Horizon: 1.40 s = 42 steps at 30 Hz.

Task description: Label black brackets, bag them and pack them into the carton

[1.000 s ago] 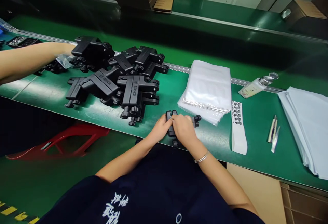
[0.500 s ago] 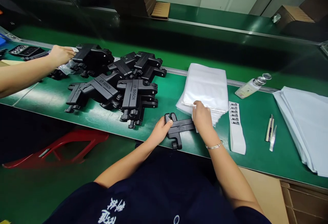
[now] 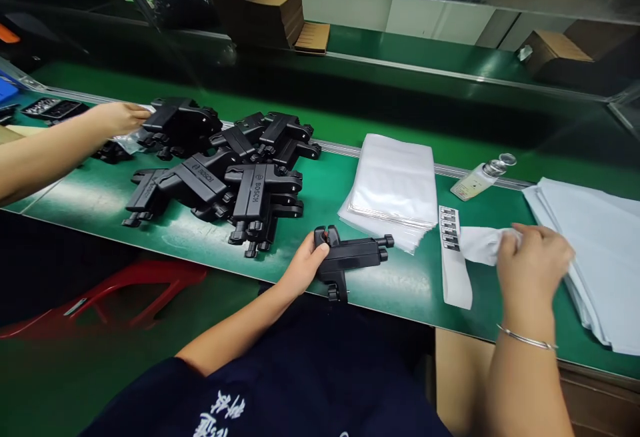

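Note:
My left hand [image 3: 303, 267] grips one end of a black plastic clamp-like bracket [image 3: 355, 254], thumb on top, close to the bench's front edge. Its knobbed end points right. My right hand [image 3: 533, 257], slightly blurred, pinches a crumpled white cloth [image 3: 483, 243]. That cloth reaches left to a strip of printed labels [image 3: 454, 277]. Left of my hands lies a pile of similar black brackets [image 3: 250, 190], some marked BOSCH. A stack of clear plastic bags [image 3: 395, 177] sits beyond the held bracket.
A bottle with a metal top [image 3: 477, 180] stands behind the labels. White sheets [image 3: 600, 250] are stacked at the right. A co-worker's hand [image 3: 120, 119] is at the pile's left end. A red plastic chair [image 3: 135, 290] is below the bench, and cardboard boxes [image 3: 280, 7] stand on the shelf.
My right hand has left the bracket and moved right, where it now holds the white cloth. The bracket has turned in my left hand, showing its knobs. The view has tilted slightly.

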Tool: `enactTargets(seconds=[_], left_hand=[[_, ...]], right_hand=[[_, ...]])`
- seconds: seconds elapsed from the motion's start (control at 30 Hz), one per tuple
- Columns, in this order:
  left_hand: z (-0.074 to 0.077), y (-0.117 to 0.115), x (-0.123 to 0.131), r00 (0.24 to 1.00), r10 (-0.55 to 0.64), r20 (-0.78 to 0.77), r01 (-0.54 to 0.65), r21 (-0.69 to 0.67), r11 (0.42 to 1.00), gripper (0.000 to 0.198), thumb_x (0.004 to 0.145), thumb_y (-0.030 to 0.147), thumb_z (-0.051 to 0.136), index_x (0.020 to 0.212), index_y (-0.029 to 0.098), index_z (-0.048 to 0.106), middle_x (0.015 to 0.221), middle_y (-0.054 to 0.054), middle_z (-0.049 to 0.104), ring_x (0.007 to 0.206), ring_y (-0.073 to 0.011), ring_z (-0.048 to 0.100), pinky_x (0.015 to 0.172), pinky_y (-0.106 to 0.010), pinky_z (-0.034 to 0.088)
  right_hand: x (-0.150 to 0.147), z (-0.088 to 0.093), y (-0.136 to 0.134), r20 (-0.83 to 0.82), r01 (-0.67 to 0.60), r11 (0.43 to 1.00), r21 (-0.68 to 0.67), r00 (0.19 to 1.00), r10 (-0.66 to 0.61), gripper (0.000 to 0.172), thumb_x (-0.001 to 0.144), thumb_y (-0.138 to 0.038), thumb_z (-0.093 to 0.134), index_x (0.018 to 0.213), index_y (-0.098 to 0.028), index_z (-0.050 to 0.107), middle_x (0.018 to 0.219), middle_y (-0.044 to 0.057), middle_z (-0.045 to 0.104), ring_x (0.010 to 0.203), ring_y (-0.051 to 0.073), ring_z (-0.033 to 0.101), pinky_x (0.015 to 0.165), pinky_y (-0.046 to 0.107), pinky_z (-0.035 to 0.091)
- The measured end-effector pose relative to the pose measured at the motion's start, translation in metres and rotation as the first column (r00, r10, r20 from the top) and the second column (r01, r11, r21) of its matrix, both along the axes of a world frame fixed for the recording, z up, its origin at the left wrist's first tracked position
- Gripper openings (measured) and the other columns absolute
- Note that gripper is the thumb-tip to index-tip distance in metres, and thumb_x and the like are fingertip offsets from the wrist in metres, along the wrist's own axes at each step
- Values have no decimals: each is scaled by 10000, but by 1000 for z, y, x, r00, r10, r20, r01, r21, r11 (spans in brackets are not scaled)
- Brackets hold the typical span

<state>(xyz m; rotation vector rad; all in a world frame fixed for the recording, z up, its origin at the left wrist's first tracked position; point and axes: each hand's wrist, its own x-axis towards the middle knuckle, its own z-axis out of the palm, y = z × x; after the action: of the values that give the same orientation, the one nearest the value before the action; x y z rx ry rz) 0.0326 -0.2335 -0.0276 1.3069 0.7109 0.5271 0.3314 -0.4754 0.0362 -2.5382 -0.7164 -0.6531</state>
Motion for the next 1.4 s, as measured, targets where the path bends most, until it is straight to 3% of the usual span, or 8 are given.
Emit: enactTargets(seconds=[0.1,0.2,0.27,0.4,0.6,1.0,1.13,1.4], left_hand=[[18,-4,16,992,-94,81,90,48,995,594,782,624,636,1147,160,566,1107,-92,644,1078,-257,580,954,-367,445],[38,-10,30,968,-212,136,202,89,975,665,752,643,664,1195,173,506,1155,-107,622,1104,-275,575,940,-380,460],[50,-14,34,942,-312,124,298,123,947,722,700,621,728,1226,195,477,1186,-106,605,1078,-275,594,905,-382,485],[63,-12,28,889,-458,22,433,293,853,768,637,451,838,1272,227,468,1224,-107,609,1125,-291,593,978,-429,454],[60,6,9,835,-549,25,484,439,757,729,664,393,824,1287,219,488,1245,-125,646,1224,-297,568,1070,-438,391],[77,10,0,867,-492,-74,467,463,753,570,649,308,774,1198,250,633,1279,-75,640,1187,-290,594,1067,-380,424],[73,17,-10,885,-466,-24,421,471,775,573,665,303,765,1211,238,604,1221,-83,674,1173,-286,609,1063,-399,434],[95,-1,-5,887,-451,-102,390,690,610,526,736,351,724,1221,207,582,1183,-96,691,1109,-276,640,1157,-539,287]], right_hand=[[-23,-5,-13,-234,-144,984,105,958,165,373,872,-431,528,1064,-145,673,1213,221,598,1224,390,488,1002,585,345],[-76,-29,8,-689,-389,800,456,415,594,563,793,-608,617,1213,-233,616,1191,142,658,1117,330,605,966,535,453],[-106,-44,24,-624,-255,659,708,212,752,676,724,-661,680,1255,-257,574,1208,120,655,1089,301,630,959,497,486],[-126,-42,36,-486,-110,532,840,287,826,643,695,-554,783,1238,-278,575,1184,83,665,1074,258,644,910,404,533],[-128,-11,38,-472,-360,570,738,329,818,595,685,-379,841,1217,-285,594,1200,78,663,1111,271,637,946,418,530],[-123,-13,42,-435,-496,557,666,349,830,559,706,-416,811,1208,-315,587,1201,89,657,1133,317,624,964,533,516],[-130,-4,51,-446,-527,554,645,329,832,528,740,-358,791,1225,-315,587,1213,88,659,1139,304,627,949,496,540],[-120,-44,54,-551,-350,548,760,103,828,752,608,-671,775,1197,-260,552,1205,128,664,1146,324,626,985,515,502]])
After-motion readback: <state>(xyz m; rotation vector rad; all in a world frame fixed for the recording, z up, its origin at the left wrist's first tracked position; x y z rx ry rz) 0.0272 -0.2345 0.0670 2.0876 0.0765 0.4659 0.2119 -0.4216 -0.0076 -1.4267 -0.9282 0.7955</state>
